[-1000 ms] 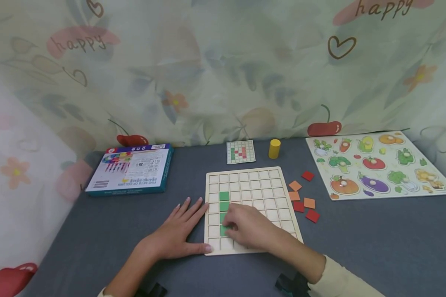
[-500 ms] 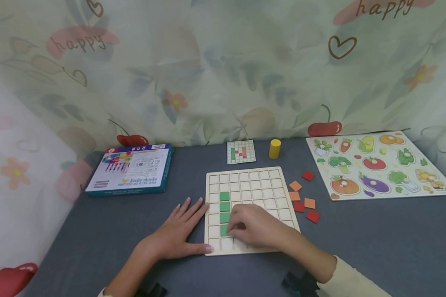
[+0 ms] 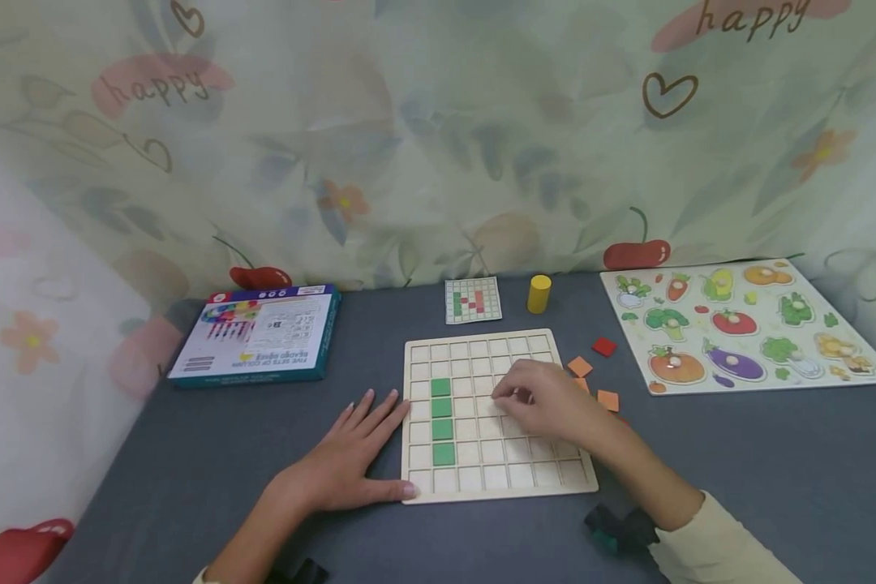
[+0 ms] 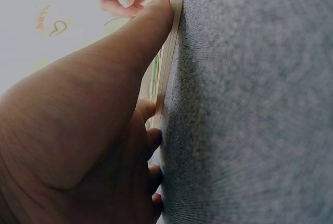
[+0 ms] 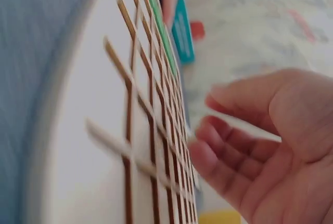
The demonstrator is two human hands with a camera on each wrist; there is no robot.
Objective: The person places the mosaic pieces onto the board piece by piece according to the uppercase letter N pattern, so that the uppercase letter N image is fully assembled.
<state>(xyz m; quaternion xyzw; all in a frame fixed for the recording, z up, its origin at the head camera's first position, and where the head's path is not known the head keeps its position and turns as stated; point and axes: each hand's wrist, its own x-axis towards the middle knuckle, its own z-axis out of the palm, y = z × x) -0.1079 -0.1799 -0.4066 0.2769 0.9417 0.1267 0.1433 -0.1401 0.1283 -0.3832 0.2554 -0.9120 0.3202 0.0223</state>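
Observation:
A wooden grid board [image 3: 482, 478] lies on the dark tablecloth, with several green square tiles [image 3: 442, 429] in one column of its cells. My left hand [image 3: 339, 466] rests spread at the board's left edge, its thumb tip on the near corner. Over the right half of the board hovers my right hand [image 3: 543, 397], fingers loosely bent. In the right wrist view its thumb and fingertips [image 5: 203, 154] stand apart with nothing between them. Beside the board lie orange tiles [image 3: 580, 367] and a red tile [image 3: 604, 347]; my right hand and forearm hide other tiles there.
Behind the board are a small pattern card [image 3: 473, 300] and a yellow cylinder [image 3: 538, 294]. A flat box [image 3: 255, 337] lies at the back left, a vegetable puzzle board [image 3: 745, 324] at the right. A printed cloth [image 3: 438, 146] hangs behind the table.
My right hand has left the green column and moved right and away over the board, uncovering the lowest green tile. My left hand has stayed in place.

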